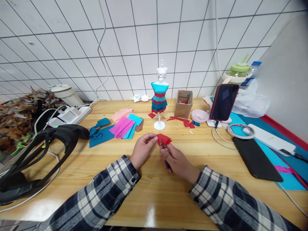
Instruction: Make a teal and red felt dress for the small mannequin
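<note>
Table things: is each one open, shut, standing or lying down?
Red piece, pinched in left hand
Metal tool, held in right hand, openness unclear
Mannequin, standing, dressed
Cardboard box, open
Pink bowl, upright, uncovered
Phone, propped up, cable attached
Black slab, lying flat
Green-lidded cup, standing, closed
Bottle, capped

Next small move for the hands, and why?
Probably one short snip: the left hand pinches the red piece at one edge, and the right hand holds what look like small scissors, their tips apparently against it.

Tool (162, 146) mostly behind right fingers (166, 156)
</note>
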Motion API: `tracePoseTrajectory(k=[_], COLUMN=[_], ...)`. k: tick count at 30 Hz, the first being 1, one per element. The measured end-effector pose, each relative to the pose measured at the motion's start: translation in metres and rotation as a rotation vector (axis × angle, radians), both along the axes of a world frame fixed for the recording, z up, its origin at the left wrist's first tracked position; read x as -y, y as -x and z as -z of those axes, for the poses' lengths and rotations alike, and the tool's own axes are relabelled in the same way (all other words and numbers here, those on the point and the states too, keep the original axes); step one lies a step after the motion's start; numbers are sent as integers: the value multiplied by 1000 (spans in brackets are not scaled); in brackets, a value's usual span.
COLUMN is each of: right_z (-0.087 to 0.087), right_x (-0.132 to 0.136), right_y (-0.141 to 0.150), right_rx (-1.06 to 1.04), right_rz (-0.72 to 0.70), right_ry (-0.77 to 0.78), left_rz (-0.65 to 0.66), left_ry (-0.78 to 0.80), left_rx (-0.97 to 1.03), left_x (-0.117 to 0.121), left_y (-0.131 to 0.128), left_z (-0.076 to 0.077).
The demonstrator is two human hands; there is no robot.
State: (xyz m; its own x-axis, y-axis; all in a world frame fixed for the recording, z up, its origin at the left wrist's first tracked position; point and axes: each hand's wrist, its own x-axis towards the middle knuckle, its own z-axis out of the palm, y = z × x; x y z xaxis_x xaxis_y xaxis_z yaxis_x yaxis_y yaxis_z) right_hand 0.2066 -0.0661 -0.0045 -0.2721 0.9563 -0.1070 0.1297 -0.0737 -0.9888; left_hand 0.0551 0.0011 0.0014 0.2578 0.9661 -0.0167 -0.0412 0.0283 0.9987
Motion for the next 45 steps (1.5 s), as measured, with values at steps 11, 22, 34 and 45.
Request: tracePoseTrajectory(k=[11, 22, 34, 45], right_z=[-1, -3, -4, -8], right_x=[1, 2, 2, 1], right_y=[1, 4, 3, 3], right_rx=[-70, -93, -86, -88], right_rz=[44, 48, 44, 59], right_ry=[78, 57, 40, 79], left_rz=[-3, -35, -38, -15], left_ry=[91, 117, 141, 157], left_rx=[117, 179, 205, 226], left_x=[2, 8, 8, 9], left_y=[-2, -2, -4, -5], left_z=[1, 9, 9, 7])
